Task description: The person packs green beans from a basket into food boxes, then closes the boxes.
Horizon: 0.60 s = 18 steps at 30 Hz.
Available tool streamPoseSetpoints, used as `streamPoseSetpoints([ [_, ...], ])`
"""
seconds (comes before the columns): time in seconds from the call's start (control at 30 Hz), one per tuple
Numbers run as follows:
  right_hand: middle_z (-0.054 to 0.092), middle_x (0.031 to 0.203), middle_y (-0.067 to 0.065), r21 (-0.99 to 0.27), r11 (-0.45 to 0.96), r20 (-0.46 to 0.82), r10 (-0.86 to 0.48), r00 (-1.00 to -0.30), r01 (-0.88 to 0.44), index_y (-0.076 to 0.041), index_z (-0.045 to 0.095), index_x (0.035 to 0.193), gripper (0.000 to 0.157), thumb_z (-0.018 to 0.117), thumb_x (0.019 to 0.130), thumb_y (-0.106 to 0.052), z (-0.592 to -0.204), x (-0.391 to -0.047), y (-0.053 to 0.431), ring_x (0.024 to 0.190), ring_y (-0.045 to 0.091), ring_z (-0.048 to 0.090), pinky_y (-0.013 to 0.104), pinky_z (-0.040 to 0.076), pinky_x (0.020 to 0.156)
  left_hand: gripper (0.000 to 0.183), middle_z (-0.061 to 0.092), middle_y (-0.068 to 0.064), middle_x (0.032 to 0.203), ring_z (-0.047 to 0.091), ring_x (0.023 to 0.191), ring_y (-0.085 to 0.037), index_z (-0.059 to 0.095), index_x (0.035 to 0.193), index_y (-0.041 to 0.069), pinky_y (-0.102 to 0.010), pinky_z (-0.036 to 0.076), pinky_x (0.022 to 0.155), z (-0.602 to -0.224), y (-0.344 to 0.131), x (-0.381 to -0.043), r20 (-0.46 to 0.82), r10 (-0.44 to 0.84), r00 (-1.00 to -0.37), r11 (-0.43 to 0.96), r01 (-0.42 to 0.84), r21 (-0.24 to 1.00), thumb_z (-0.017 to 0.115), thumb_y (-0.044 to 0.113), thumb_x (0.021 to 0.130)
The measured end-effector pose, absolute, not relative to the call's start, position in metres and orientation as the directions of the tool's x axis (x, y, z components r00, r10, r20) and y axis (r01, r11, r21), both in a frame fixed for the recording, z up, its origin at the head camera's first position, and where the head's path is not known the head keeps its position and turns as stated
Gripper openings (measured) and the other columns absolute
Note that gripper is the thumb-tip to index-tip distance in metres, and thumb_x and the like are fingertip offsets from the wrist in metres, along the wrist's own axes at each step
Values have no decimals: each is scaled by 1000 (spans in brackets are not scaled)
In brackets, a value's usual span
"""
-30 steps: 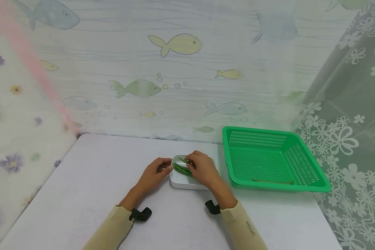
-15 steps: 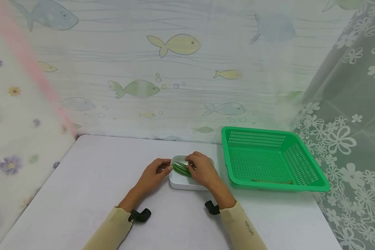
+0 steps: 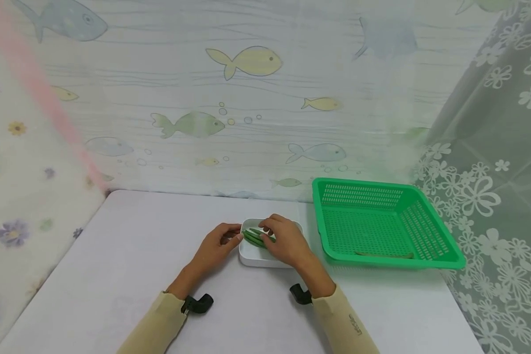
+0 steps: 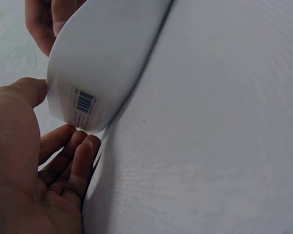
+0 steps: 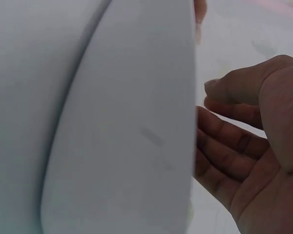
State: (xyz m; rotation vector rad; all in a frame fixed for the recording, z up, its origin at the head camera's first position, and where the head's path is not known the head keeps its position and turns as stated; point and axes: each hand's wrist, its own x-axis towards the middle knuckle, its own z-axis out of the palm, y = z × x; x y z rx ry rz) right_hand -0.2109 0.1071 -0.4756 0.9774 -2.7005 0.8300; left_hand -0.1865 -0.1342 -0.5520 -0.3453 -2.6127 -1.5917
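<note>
Several green beans (image 3: 253,239) lie side by side in a small white tray (image 3: 265,262), near its left end. My left hand (image 3: 215,246) holds the tray's left end; in the left wrist view its thumb meets the rim and the curled fingers touch the corner beside a barcode label (image 4: 85,102). Over the beans hovers my right hand (image 3: 288,241), and it hides the tray's right part. Thumb and fingers of the right hand (image 5: 263,151) stand apart in the right wrist view, with nothing seen between them.
To the right of the tray stands a green plastic basket (image 3: 367,226), with one long, thin, brownish-green bean (image 3: 384,255) along its near side. Both stand on a white-covered table (image 3: 159,231). Behind it hangs a fish-print curtain (image 3: 172,73).
The right hand has lowered a bean onto the others in the tray and its fingers have parted from it. The left hand has stayed at the tray's end.
</note>
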Motion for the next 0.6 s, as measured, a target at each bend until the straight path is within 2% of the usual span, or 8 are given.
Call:
streamPoseSetpoints([
  [0.17,72,103,6,-450,582,381,-560,-735,-677,-5,76,113,20,80,93,-5,-467,-204,109,90,21,73,36,61,79,43,67,0,132,66,116,-15,62,145,16,-33,56,95,-555,-136,-188,175,160,-971,450,230,863,66,36,107],
  [0.4,71,100,3,-428,526,489,-549,-678,-735,-7,76,108,16,77,93,0,-449,-197,117,88,16,73,29,61,80,44,67,0,132,66,116,-15,62,145,15,-33,56,95,-555,-136,-188,178,160,-971,431,231,872,66,38,107],
  [0.6,70,97,5,-450,476,549,-520,-654,-756,-5,76,105,15,74,93,5,-439,-198,135,85,16,70,36,62,76,44,68,0,132,66,117,-15,62,145,15,-33,55,95,-554,-135,-188,176,161,-971,440,230,868,66,37,107],
])
